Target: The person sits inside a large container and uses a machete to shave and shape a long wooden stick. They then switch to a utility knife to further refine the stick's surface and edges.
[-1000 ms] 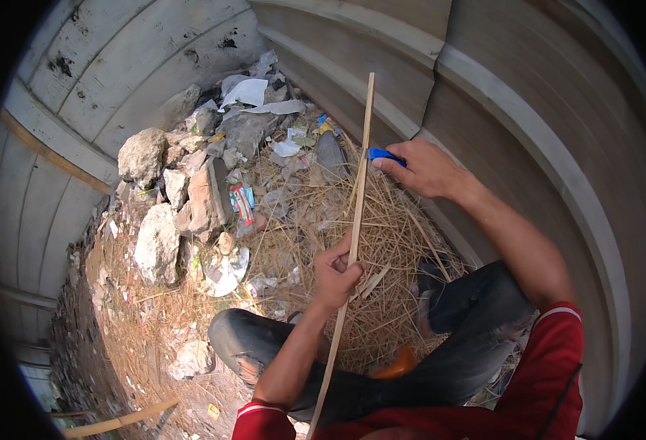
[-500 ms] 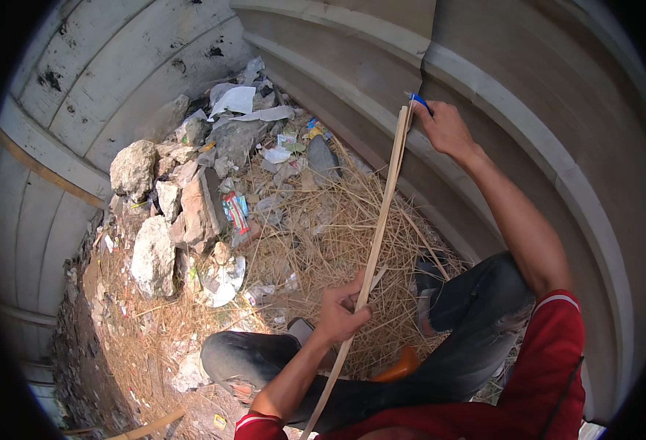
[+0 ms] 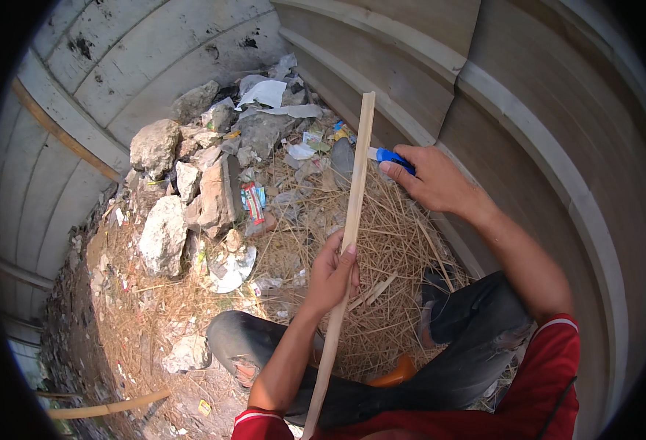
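Note:
A long pale strip of split bamboo or wood (image 3: 360, 172) runs upward from my lap, its squared top end tilted slightly right. My left hand (image 3: 330, 277) is closed round it about midway, thumb lying along its face. In my right hand (image 3: 437, 180) is a blue-handled utility knife (image 3: 396, 160). Its short blade meets the strip's right edge, some way below the top end. Part of the blade is out of sight against the strip. Pale loose slivers (image 3: 374, 290) lie on the straw just right of my left hand.
Straw and shavings (image 3: 393, 249) cover the ground between my bent legs. Rocks (image 3: 163, 235) and litter are heaped at left and far centre. A corrugated metal wall (image 3: 543, 147) curves close on the right. Something orange (image 3: 396, 372) lies by my leg, and a bamboo pole (image 3: 110, 407) at lower left.
My right hand with the knife has come down and left from the strip's top end to its upper side. My left hand sits higher, and the strip's top has swung left.

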Motion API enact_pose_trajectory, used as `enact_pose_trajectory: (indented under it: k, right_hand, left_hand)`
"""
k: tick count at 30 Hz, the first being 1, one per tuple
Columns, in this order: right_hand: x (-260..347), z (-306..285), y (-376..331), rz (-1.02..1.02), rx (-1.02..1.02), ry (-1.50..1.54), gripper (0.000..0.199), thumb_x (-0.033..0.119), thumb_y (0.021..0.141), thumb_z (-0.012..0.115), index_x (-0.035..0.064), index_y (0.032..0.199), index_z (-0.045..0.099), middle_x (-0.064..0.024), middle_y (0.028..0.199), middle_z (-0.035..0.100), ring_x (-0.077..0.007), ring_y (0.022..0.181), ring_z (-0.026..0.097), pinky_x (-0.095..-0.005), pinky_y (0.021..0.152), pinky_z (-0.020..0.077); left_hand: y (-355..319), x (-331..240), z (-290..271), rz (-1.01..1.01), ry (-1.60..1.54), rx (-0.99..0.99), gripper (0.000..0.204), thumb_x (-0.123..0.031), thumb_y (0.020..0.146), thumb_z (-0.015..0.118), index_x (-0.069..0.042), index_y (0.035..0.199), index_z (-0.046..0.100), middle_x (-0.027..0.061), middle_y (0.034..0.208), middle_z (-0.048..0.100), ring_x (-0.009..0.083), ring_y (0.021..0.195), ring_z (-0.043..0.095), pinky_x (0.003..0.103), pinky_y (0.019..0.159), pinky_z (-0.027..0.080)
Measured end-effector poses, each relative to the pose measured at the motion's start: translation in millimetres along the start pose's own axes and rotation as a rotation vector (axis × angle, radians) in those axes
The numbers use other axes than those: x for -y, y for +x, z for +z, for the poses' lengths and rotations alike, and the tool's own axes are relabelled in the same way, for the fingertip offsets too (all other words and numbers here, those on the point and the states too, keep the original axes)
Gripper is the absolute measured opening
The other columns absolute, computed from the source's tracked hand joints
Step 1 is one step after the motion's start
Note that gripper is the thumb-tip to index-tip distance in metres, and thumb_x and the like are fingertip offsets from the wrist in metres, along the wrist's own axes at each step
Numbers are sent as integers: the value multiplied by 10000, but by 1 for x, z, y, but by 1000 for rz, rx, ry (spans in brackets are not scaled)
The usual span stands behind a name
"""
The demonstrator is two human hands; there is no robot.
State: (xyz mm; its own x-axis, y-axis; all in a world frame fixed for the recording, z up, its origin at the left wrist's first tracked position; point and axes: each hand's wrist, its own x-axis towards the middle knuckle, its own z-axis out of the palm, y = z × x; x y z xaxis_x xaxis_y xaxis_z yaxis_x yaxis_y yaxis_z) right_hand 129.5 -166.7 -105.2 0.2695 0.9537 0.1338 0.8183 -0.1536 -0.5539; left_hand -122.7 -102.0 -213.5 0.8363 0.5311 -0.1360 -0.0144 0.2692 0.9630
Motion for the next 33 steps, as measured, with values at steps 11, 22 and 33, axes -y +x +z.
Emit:
enact_pose_trajectory:
  k: [11, 22, 33]
  right_hand:
    - [-24, 15, 19, 204, 95, -169, 641, 629, 970, 515, 38, 868, 740, -211, 713, 660, -423, 715, 663, -533, 704, 513]
    - [-41, -9, 25, 300, -93, -229, 703, 670, 942, 519, 7, 811, 712, -201, 711, 659, -416, 756, 653, -520, 730, 501]
    - [-20, -10, 21, 182, -266, -309, 598, 632, 896, 615, 56, 935, 771, -206, 734, 678, -416, 773, 674, -507, 707, 514]
  left_hand:
    - [-15, 10, 7, -7, 125, -29, 498, -345, 1089, 464, -60, 1497, 443, -16, 633, 488, 61, 470, 503, 229, 421, 433]
    - [-19, 21, 18, 42, 92, 14, 485, -307, 1091, 464, -56, 1504, 437, -16, 608, 482, 62, 469, 489, 224, 411, 414]
    - [-35, 5, 15, 60, 24, 47, 480, -331, 1096, 435, -61, 1492, 440, -10, 550, 428, 72, 414, 428, 218, 409, 395]
